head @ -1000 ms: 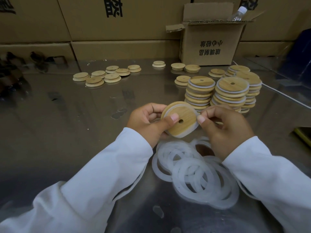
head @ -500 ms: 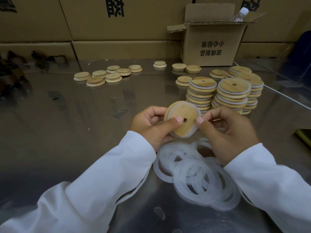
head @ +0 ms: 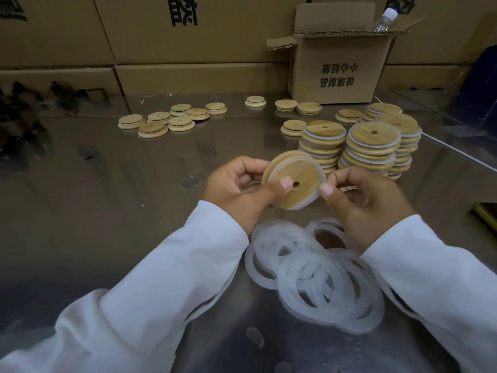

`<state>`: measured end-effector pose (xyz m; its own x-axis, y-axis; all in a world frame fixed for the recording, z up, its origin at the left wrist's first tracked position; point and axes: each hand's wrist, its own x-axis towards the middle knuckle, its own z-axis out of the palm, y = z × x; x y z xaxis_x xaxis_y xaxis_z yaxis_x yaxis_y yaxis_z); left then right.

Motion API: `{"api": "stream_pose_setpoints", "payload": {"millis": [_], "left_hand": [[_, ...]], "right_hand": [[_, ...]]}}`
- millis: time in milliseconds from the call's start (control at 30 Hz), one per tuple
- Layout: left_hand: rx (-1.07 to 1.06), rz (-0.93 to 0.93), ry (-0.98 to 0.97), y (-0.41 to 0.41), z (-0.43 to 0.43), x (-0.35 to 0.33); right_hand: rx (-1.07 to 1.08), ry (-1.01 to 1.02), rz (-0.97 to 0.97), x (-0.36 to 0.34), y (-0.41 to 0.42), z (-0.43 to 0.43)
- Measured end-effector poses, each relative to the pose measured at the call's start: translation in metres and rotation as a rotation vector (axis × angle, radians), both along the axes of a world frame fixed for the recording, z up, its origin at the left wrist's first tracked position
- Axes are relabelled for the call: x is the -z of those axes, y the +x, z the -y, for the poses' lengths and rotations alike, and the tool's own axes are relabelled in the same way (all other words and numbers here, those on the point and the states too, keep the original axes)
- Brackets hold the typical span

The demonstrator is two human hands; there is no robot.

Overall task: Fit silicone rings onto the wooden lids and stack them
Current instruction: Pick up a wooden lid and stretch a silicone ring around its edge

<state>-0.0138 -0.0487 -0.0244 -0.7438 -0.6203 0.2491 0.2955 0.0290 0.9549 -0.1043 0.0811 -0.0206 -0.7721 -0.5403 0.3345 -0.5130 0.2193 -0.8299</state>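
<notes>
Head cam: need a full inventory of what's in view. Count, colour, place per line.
held lid: 1, light wood with white ring, between both hands
loose rings: overlapping pile, uncountable, translucent white, table below the hands
ringed lid stacks: at least 3, wood and white, right of centre
bare lids: about 12, pale wood, scattered across far table
open carton: 1, brown, back right
bottle: 1, clear, white cap, in the open carton
closed cartons: several, brown, along the back
table: 1, shiny grey
hands: 2, white sleeves, left hand and right hand pinch the held lid
</notes>
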Motion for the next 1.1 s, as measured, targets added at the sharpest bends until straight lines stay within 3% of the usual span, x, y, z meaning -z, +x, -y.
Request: {"api": "stream_pose_setpoints", "payload": {"millis": [367,600,1100], "left_hand": [[0.097,-0.013,0.171,0.000,0.000,-0.002],[0.077,0.006,0.157,-0.001,-0.001,-0.002],[0.116,-0.052,0.373,0.000,-0.004,-0.008]], "right_hand": [[0.026,0.029,-0.002,-0.002,0.000,-0.003],[0.072,0.092,-0.011,-0.001,0.001,0.000],[-0.103,-0.203,0.132,-0.002,0.010,0.001]]}}
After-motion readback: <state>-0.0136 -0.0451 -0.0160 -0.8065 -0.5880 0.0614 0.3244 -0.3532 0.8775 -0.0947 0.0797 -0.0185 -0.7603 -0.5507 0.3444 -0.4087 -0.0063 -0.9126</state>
